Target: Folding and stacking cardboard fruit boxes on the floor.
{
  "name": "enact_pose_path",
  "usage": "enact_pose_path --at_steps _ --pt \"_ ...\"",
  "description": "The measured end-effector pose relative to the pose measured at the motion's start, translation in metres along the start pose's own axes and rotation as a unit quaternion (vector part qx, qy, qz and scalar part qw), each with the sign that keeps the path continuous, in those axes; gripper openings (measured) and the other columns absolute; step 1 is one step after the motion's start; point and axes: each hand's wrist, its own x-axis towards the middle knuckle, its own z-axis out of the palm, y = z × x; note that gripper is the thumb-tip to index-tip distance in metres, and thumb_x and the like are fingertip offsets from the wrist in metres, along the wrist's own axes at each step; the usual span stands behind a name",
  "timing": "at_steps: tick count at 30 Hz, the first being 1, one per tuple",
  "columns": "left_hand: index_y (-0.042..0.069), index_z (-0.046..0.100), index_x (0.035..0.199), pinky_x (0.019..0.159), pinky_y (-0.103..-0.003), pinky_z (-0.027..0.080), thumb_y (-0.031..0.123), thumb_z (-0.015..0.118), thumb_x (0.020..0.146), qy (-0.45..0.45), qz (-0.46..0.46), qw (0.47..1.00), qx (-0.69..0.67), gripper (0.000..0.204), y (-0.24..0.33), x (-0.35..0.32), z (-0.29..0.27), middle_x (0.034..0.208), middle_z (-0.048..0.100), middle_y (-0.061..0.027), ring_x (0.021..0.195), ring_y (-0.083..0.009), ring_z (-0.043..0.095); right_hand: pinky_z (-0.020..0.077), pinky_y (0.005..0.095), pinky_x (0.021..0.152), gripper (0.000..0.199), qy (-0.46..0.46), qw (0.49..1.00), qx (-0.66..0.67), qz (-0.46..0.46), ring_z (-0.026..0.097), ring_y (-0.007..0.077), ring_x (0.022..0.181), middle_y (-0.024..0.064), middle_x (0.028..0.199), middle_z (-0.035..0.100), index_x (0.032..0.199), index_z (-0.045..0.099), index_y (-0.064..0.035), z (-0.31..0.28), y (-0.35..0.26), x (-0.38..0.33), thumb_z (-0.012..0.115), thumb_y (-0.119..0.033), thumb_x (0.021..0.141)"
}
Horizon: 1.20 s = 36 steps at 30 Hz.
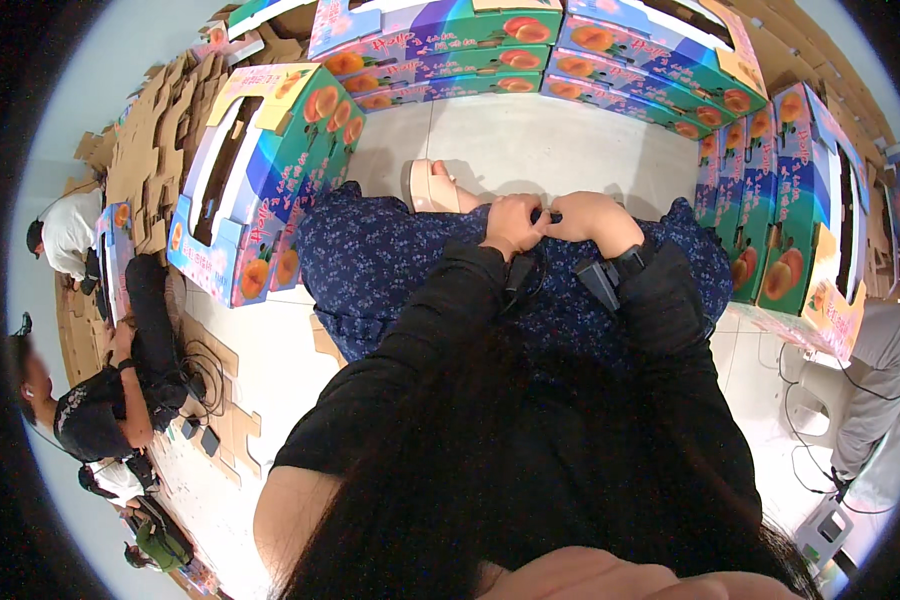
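Note:
Over my lap, on a dark blue patterned skirt (390, 260), my two hands meet. My left hand (515, 224) is closed with its fingers curled. Beside it, my right hand (582, 220) is bent at the wrist and also closed, its fingertips near those of the left. A small dark bit shows between them; whether it is an object or skirt cloth I cannot make out. A black device (598, 286) is strapped at my right wrist, and another dark one (518, 275) sits by my left wrist. Neither hand touches the fruit-printed cartons around me.
Stacked colourful cartons (460, 45) stand ahead, with more at the left (260, 180) and right (785, 200). Flattened brown cardboard (155, 130) piles up at far left. Other people sit at the left, one in black (105, 410); a person in grey (875, 370) is at right. Cables (205, 375) lie on the floor.

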Motion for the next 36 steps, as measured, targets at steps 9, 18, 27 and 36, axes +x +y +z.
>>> enact_pose_path --at_steps 9,18,27,36 --pt "0.004 0.065 0.075 0.078 -0.044 0.045 0.031 0.060 0.073 -0.009 -0.002 1.000 0.004 0.028 0.0039 0.0013 -0.0037 0.079 0.066 -0.0143 0.082 -0.0338 0.061 0.0504 0.0441 0.077 0.042 -0.004 1.000 -0.003 -0.006 0.064 0.0385 0.086 0.0190 0.092 0.068 0.097 0.069 -0.0058 -0.0046 -0.0030 -0.0046 0.058 -0.042 0.079" --pt "0.004 0.066 0.076 0.079 -0.044 0.044 0.032 0.060 0.074 -0.013 0.001 1.000 0.005 0.028 -0.0007 0.0004 -0.0003 0.079 0.066 -0.0140 0.083 -0.0335 0.060 0.0498 0.0434 0.080 0.042 -0.001 1.000 0.001 0.002 0.063 0.0381 0.091 0.0184 0.096 0.068 0.100 0.069 -0.0071 -0.0014 -0.0025 -0.0026 0.059 -0.042 0.079" --pt "0.005 0.066 0.076 0.080 -0.043 0.044 0.032 0.059 0.074 -0.019 -0.006 1.000 0.005 0.028 -0.0007 0.0017 0.0002 0.080 0.066 -0.0136 0.084 -0.0329 0.061 0.0498 0.0436 0.080 0.044 -0.008 1.000 0.006 0.006 0.063 0.0383 0.090 0.0189 0.096 0.068 0.102 0.069 -0.0081 -0.0032 -0.0030 -0.0012 0.058 -0.044 0.079" --pt "0.005 0.066 0.079 0.077 -0.046 0.045 0.033 0.058 0.075 -0.021 -0.005 1.000 0.000 0.030 0.0019 0.0003 -0.0030 0.082 0.065 -0.0156 0.084 -0.0360 0.060 0.0501 0.0440 0.079 0.044 -0.007 1.000 -0.011 0.007 0.064 0.0384 0.088 0.0192 0.095 0.068 0.100 0.070 -0.0081 0.0006 -0.0022 -0.0010 0.058 -0.044 0.080"
